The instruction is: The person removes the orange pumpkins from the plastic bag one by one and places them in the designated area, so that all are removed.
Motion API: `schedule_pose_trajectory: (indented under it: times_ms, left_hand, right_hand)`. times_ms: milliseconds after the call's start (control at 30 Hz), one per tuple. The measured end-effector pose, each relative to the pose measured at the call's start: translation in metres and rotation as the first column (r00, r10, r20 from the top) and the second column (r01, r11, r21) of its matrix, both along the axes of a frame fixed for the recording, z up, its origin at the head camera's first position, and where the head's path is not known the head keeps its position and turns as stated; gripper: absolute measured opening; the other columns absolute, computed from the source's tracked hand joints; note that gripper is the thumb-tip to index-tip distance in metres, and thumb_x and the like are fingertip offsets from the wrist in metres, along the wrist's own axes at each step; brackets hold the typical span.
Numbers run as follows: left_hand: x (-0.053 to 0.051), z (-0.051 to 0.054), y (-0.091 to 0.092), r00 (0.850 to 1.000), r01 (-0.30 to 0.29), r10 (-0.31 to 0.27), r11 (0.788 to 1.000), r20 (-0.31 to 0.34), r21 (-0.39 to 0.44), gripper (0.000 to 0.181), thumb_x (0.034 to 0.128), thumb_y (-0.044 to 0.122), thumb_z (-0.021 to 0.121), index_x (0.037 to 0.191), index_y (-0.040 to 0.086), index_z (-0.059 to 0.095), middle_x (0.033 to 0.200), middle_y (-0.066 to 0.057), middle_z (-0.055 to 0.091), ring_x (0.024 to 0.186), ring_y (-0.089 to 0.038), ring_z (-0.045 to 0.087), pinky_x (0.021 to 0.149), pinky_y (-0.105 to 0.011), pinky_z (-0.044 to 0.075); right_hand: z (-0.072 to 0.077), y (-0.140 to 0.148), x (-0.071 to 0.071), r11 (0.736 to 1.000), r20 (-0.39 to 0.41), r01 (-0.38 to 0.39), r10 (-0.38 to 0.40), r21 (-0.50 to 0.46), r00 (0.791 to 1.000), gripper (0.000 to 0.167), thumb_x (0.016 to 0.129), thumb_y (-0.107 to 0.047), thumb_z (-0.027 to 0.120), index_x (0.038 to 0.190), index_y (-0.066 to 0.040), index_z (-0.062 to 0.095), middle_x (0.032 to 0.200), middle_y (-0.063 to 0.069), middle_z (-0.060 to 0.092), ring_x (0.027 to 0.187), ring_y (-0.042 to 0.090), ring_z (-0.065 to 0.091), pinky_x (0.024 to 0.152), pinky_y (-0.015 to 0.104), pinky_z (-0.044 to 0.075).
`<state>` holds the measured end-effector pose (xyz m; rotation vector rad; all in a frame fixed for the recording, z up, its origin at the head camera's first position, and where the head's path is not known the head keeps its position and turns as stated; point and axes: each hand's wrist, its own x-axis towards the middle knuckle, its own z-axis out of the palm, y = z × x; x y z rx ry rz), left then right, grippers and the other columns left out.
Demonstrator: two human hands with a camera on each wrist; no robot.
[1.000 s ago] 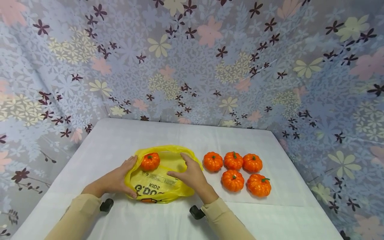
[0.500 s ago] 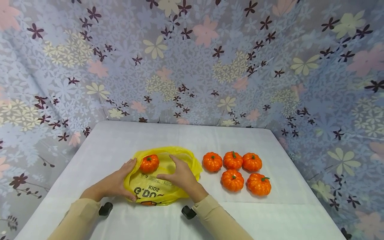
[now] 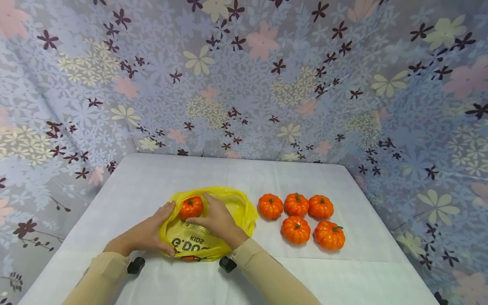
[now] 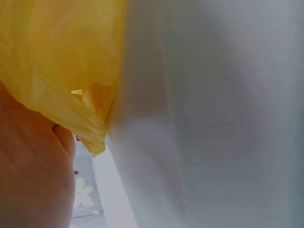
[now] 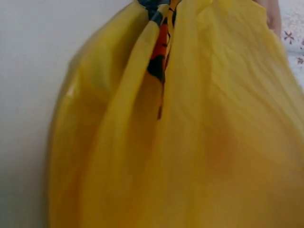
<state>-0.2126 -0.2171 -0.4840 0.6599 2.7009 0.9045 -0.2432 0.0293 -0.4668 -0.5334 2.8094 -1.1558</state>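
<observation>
A yellow plastic bag [image 3: 236,207] lies with its mouth spread wide on the white table. Inside, at its left end, sits an orange mini pumpkin [image 3: 191,208]. My left hand [image 3: 148,231] holds the bag's left rim, fingers at the far side and thumb at the near edge; in the left wrist view the bag [image 4: 61,57] covers its fingertips. Reaching into the bag, my right hand [image 3: 217,218] has thumb and fingers spread beside the pumpkin's right side; contact is unclear. The right wrist view shows mostly the bag's outer wall [image 5: 190,133].
Several more orange mini pumpkins [image 3: 295,229] stand grouped on the table [image 3: 152,178] to the right of the bag. A black camera [image 3: 136,265] sits at the left wrist, another [image 3: 227,264] at the right. Flowered cloth [image 3: 244,84] hangs behind the table.
My right hand has moved left inside the bag, from its right side to beside the pumpkin. The left hand stays at the bag's left rim, and the pumpkins have not moved.
</observation>
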Motion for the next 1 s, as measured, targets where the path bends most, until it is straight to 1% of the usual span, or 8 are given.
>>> schedule_pose_trajectory:
  times_ms: [167,367,500,633,733,800,867,1000]
  left_hand:
    - [0.001,0.001,0.000,1.000,-0.006,0.006,1.000,0.000,-0.005,0.146,0.0577,0.060,0.092,0.160,-0.002,0.007,0.165,-0.026,0.004,0.148,-0.049,0.007,0.116,-0.063,0.015]
    - [0.000,0.002,0.000,1.000,0.014,-0.014,1.000,-0.017,-0.006,0.145,0.0593,0.061,0.091,0.160,-0.002,0.008,0.165,-0.025,0.004,0.149,-0.047,0.008,0.117,-0.062,0.016]
    - [-0.001,0.002,0.001,1.000,0.018,-0.018,1.000,-0.014,-0.006,0.145,0.0595,0.062,0.090,0.160,-0.002,0.007,0.165,-0.024,0.004,0.149,-0.047,0.007,0.117,-0.061,0.016]
    - [-0.003,0.002,0.001,1.000,0.015,-0.016,1.000,-0.011,-0.006,0.146,0.0592,0.062,0.090,0.160,-0.001,0.006,0.165,-0.024,0.003,0.149,-0.047,0.007,0.117,-0.061,0.017]
    - [-0.004,0.002,0.002,1.000,0.014,-0.014,1.000,-0.015,-0.006,0.146,0.0589,0.063,0.090,0.160,-0.001,0.006,0.166,-0.023,0.003,0.150,-0.046,0.007,0.117,-0.061,0.017]
    - [-0.005,0.002,0.002,1.000,0.012,-0.012,1.000,-0.014,-0.004,0.146,0.0588,0.062,0.090,0.160,-0.001,0.007,0.166,-0.022,0.003,0.150,-0.045,0.007,0.117,-0.061,0.017]
    - [-0.004,0.001,0.002,1.000,0.007,-0.007,1.000,-0.006,0.000,0.146,0.0586,0.062,0.091,0.160,-0.001,0.007,0.166,-0.022,0.003,0.150,-0.045,0.007,0.117,-0.061,0.017]
    - [-0.003,0.001,0.001,1.000,0.002,-0.002,1.000,0.013,0.010,0.146,0.0588,0.060,0.091,0.160,-0.001,0.007,0.166,-0.023,0.002,0.150,-0.046,0.006,0.117,-0.061,0.015]
  right_hand:
    - [-0.002,-0.006,-0.002,1.000,0.017,0.016,-0.016,-0.023,1.000,0.099,0.078,-0.050,0.084,0.155,-0.007,0.039,0.153,0.010,0.046,0.139,0.026,0.045,0.112,0.041,0.039]
    - [-0.006,-0.013,-0.006,0.998,0.038,0.020,-0.017,-0.067,0.999,0.095,0.079,-0.046,0.085,0.153,-0.006,0.041,0.150,0.011,0.050,0.134,0.026,0.050,0.108,0.040,0.044]
    - [-0.011,-0.017,-0.010,0.997,0.041,0.015,-0.012,-0.072,0.999,0.090,0.080,-0.040,0.086,0.152,-0.005,0.043,0.146,0.010,0.053,0.128,0.024,0.055,0.103,0.037,0.048]
    - [-0.013,-0.021,-0.013,0.998,0.040,0.021,-0.019,-0.062,0.999,0.086,0.081,-0.035,0.086,0.151,-0.006,0.045,0.145,0.010,0.054,0.126,0.023,0.056,0.103,0.036,0.049]
    - [-0.014,-0.023,-0.014,0.997,0.035,0.038,-0.036,-0.064,0.999,0.084,0.081,-0.033,0.087,0.150,-0.006,0.047,0.145,0.010,0.055,0.127,0.024,0.056,0.104,0.037,0.048]
    - [-0.015,-0.025,-0.015,0.997,0.016,0.043,-0.042,-0.057,0.999,0.083,0.080,-0.033,0.087,0.148,-0.005,0.049,0.144,0.010,0.055,0.127,0.024,0.055,0.104,0.038,0.047]
    - [-0.016,-0.026,-0.015,0.998,-0.008,0.040,-0.041,-0.050,0.999,0.082,0.079,-0.033,0.088,0.146,-0.004,0.050,0.142,0.010,0.055,0.126,0.025,0.055,0.104,0.038,0.047]
    - [-0.019,-0.027,-0.014,0.998,-0.028,0.033,-0.034,-0.046,0.999,0.079,0.080,-0.032,0.088,0.143,-0.003,0.052,0.140,0.011,0.054,0.124,0.024,0.055,0.104,0.038,0.047]
